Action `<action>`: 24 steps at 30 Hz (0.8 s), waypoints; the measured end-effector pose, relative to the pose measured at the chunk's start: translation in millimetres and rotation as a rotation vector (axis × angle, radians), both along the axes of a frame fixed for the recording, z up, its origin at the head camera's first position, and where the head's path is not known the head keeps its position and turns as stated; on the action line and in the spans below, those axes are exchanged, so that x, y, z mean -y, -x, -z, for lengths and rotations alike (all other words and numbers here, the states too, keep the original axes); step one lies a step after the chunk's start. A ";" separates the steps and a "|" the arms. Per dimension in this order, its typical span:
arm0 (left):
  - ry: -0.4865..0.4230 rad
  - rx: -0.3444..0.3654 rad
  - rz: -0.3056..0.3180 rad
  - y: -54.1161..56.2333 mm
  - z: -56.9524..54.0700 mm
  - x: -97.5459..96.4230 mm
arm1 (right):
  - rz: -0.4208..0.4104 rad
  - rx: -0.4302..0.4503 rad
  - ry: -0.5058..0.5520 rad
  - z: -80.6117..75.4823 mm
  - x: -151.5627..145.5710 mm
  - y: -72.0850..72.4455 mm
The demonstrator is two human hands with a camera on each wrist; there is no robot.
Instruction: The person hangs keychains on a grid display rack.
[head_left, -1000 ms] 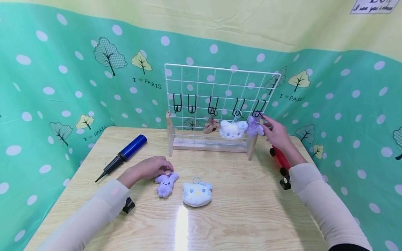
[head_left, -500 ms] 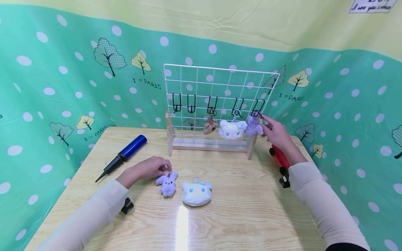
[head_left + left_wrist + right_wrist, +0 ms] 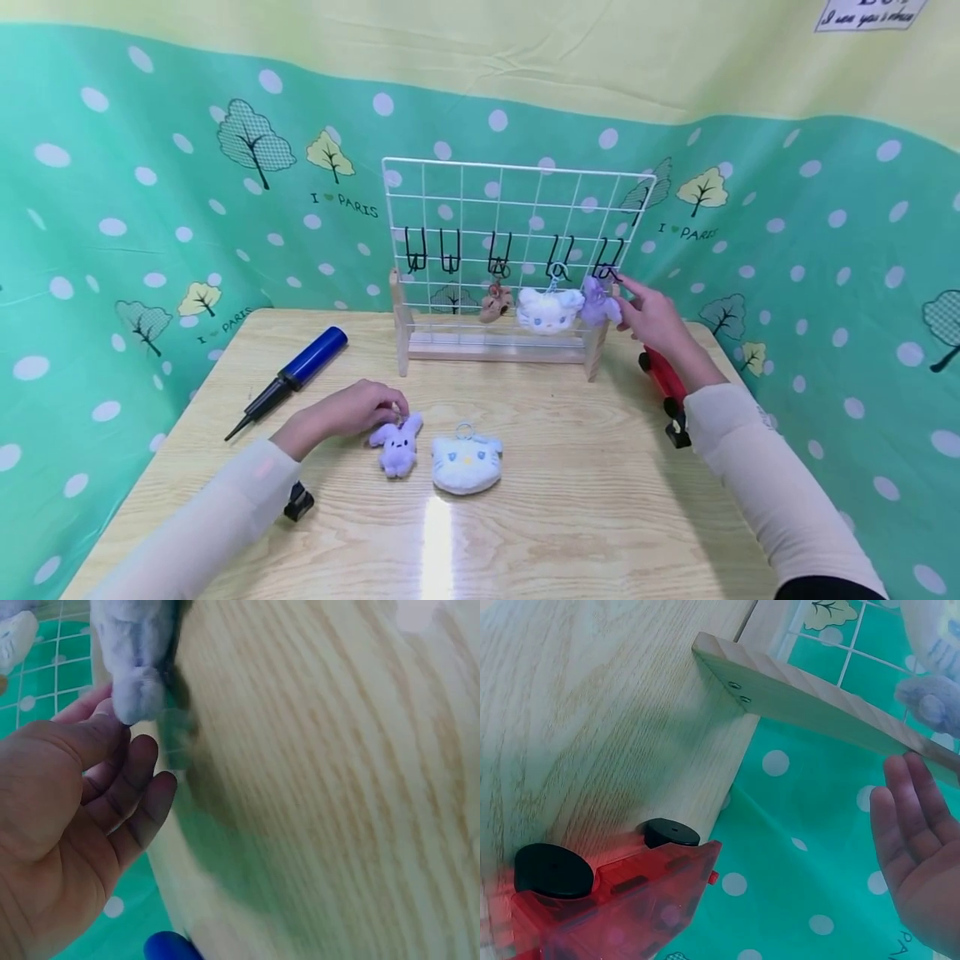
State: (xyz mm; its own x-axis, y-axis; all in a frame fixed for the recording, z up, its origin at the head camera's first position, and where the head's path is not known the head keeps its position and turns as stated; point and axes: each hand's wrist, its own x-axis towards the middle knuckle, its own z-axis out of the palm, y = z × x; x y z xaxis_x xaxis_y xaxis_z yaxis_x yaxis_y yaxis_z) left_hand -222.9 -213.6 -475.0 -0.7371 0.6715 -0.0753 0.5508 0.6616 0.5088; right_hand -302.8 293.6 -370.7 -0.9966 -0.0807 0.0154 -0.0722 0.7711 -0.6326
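My left hand [image 3: 367, 407] pinches a small purple plush bunny keychain [image 3: 397, 450] at its top, thumb against fingers; the left wrist view shows the plush [image 3: 139, 656] at the fingertips. Just right of it lies a white cat-face plush keychain [image 3: 467, 467], its ring upward. My right hand [image 3: 651, 317] is at the right end of a wire grid rack [image 3: 495, 350], beside another purple plush keychain [image 3: 598, 304] on the last hook. Its index tip is near the ring and the thumb lower, with a gap between. In the right wrist view its other fingers [image 3: 907, 799] are extended along the wooden post [image 3: 810, 701].
A second white cat plush [image 3: 550, 312] and a brown plush [image 3: 495, 302] hang from middle hooks. Two bare black hooks [image 3: 450, 254] are at the left. A blue hand pump [image 3: 315, 358] lies at left; a red toy car [image 3: 637, 907] stands below the right forearm.
The plush bunny in my left hand has swung a little and stays just over the same spot. My right hand stays beside the hanging purple plush. The head view has shifted slightly.
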 end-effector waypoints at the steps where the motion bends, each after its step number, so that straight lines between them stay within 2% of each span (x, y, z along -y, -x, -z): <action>1: 0.003 0.003 -0.004 -0.2 -0.8 -0.1 | -0.001 0.001 0.003 0.2 -0.3 -0.5; 6: 0.032 0.018 -0.043 -2.7 -4.7 0.8 | 0.004 -0.005 -0.011 2.4 -0.4 -3.3; 12: 0.027 -0.039 -0.054 -7.7 -10.3 3.4 | 0.003 -0.006 -0.016 6.8 2.2 -4.9; 16: -0.031 -0.100 -0.056 -9.0 -21.6 -0.4 | 0.009 -0.015 -0.006 6.4 3.3 -3.9; 24: -0.125 -0.181 -0.075 -6.9 -50.8 -13.3 | 0.014 -0.022 -0.001 1.9 1.8 -1.9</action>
State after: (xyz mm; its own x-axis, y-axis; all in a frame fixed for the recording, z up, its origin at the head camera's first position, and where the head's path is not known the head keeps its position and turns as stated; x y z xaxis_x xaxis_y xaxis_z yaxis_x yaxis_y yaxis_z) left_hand -216.0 -200.3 -424.2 -0.7792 0.6103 0.1428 0.5922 0.6421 0.4869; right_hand -300.9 291.8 -372.5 -0.9970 -0.0670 0.0375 -0.0756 0.7724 -0.6306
